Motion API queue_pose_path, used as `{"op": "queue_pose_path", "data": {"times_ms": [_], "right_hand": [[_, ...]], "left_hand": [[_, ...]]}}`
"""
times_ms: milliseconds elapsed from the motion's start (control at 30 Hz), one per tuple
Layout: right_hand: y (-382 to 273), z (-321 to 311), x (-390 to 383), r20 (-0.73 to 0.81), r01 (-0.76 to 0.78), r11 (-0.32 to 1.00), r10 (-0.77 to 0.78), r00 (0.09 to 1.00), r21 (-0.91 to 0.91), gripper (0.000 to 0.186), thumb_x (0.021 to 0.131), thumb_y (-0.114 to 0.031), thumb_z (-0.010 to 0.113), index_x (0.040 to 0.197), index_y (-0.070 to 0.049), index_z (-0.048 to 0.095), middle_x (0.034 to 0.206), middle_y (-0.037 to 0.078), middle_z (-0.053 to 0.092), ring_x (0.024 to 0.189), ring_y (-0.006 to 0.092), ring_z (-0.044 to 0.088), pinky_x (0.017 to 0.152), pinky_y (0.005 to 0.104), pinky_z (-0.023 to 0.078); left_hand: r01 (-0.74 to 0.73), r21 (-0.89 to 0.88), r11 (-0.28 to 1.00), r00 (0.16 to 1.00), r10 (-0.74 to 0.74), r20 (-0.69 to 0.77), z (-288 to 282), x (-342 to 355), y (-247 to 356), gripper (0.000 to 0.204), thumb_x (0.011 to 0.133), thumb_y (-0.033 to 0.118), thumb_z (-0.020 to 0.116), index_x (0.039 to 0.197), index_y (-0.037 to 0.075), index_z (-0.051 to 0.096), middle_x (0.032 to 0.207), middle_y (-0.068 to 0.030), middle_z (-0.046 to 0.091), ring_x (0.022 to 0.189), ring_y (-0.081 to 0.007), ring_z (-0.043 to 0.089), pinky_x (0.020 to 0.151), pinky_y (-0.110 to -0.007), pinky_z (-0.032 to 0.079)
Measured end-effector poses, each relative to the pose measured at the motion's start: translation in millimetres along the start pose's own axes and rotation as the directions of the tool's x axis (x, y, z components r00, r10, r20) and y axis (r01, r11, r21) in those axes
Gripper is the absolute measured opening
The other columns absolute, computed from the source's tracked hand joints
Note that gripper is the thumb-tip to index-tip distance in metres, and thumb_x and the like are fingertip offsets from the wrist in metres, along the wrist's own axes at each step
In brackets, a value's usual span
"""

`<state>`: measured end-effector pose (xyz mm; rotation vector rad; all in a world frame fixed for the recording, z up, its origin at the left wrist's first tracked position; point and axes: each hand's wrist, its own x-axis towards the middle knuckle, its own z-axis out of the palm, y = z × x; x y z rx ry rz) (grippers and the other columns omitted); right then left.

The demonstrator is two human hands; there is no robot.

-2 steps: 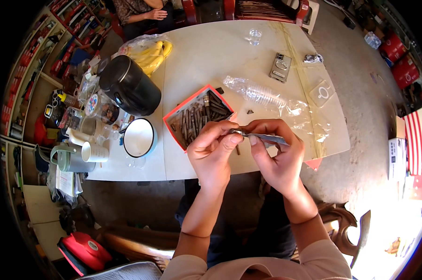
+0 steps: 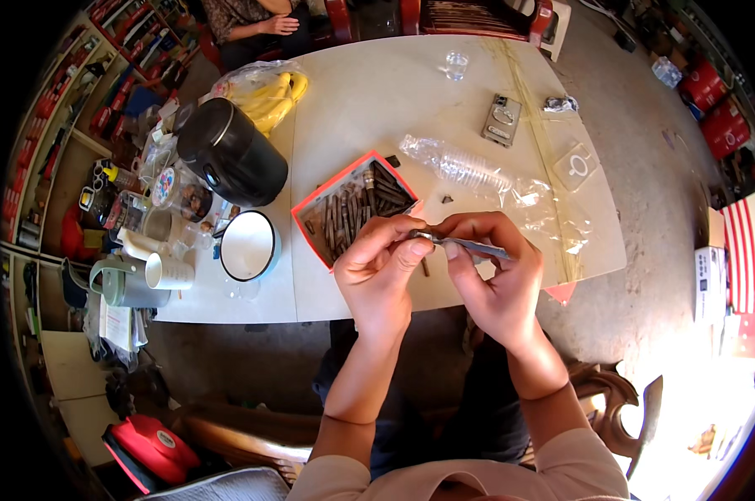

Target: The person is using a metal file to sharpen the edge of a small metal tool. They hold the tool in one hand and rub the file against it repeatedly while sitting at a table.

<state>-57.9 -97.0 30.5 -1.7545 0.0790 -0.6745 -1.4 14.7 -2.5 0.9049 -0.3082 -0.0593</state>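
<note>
Over the table's front edge, my left hand (image 2: 380, 267) and my right hand (image 2: 496, 280) meet at a slim, dark grey metal piece (image 2: 480, 247). My left thumb and fingers pinch its shiny end. The right hand is closed around the longer flat part, its thumb lying along it. I cannot tell whether this is one piece or two pressed together. Just beyond my left hand sits a red-rimmed open box (image 2: 313, 243), holding several dark metal rods (image 2: 342, 219) of differing thickness. A small dark chip (image 2: 447, 199) lies on the table past my fingers.
A clear plastic bottle (image 2: 453, 163) lies beyond my right hand, with a phone (image 2: 501, 120) and a glass (image 2: 456, 65) farther back. At left stand a white bowl (image 2: 250, 245), a black appliance (image 2: 231, 154), bananas (image 2: 271, 102) and cups (image 2: 170, 272). Someone sits across the table.
</note>
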Motion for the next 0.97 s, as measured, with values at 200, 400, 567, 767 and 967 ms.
{"op": "queue_pose_path", "data": {"times_ms": [200, 400, 567, 767, 967], "right_hand": [[-4.7, -0.1, 1.7, -0.021, -0.093, 0.995, 0.094, 0.995, 0.019, 0.017, 0.077, 0.002, 0.065, 0.094, 0.003, 0.059, 0.09, 0.012, 0.067, 0.085, 0.0206, 0.068, 0.074, 0.0292, 0.053], [-0.4, -2.3, 2.0, 0.045, -0.011, 0.998, 0.013, 0.999, -0.062, 0.011, 0.082, 0.006, 0.059, 0.093, 0.007, 0.056, 0.094, 0.012, 0.064, 0.084, 0.0135, 0.063, 0.078, 0.0271, 0.054], [-1.8, 0.9, 2.5, -0.001, -0.038, 0.998, 0.038, 0.999, -0.058, 0.011, 0.082, 0.006, 0.058, 0.092, 0.008, 0.056, 0.092, 0.012, 0.065, 0.084, 0.0141, 0.064, 0.078, 0.0276, 0.054], [-4.7, -0.8, 4.2, 0.055, -0.121, 0.989, 0.116, 0.992, 0.087, 0.011, 0.083, 0.004, 0.059, 0.093, 0.006, 0.055, 0.094, 0.013, 0.064, 0.089, 0.0169, 0.063, 0.08, 0.029, 0.053], [5.8, -10.4, 3.1, 0.107, -0.103, 0.917, 0.066, 0.992, 0.385, 0.02, 0.086, -0.001, 0.06, 0.103, 0.005, 0.051, 0.105, 0.016, 0.06, 0.102, 0.0261, 0.061, 0.088, 0.0321, 0.05]], "left_hand": [[0.041, 0.014, 0.999, 0.998, -0.042, 0.041, -3.5, 2.6, -3.6, 0.02, 0.077, -0.004, 0.07, 0.096, -0.007, 0.065, 0.092, -0.0092, 0.062, 0.079, -0.0127, 0.058, 0.07, -0.024, 0.048], [0.034, -0.04, 0.999, 0.999, -0.034, -0.013, -0.4, 1.1, -7.2, 0.02, 0.077, -0.005, 0.069, 0.097, -0.007, 0.064, 0.093, -0.0092, 0.062, 0.079, -0.0125, 0.058, 0.071, -0.024, 0.048], [-0.015, 0.002, 1.0, 1.0, 0.015, -0.024, 1.3, -1.4, -10.3, 0.021, 0.077, -0.005, 0.069, 0.097, -0.007, 0.064, 0.095, -0.0097, 0.062, 0.078, -0.0135, 0.059, 0.072, -0.025, 0.048], [0.086, -0.254, 0.963, 0.995, -0.097, -0.028, 1.9, 4.4, -2.4, 0.02, 0.082, 0.004, 0.067, 0.1, -0.005, 0.063, 0.086, -0.0092, 0.064, 0.077, -0.0155, 0.061, 0.071, -0.027, 0.05], [0.085, -0.279, 0.957, 0.994, -0.06, 0.095, -5.7, 4.8, 2.7, 0.016, 0.083, 0.0, 0.064, 0.099, -0.004, 0.063, 0.092, -0.0119, 0.063, 0.078, -0.0191, 0.062, 0.073, -0.029, 0.051]]}}
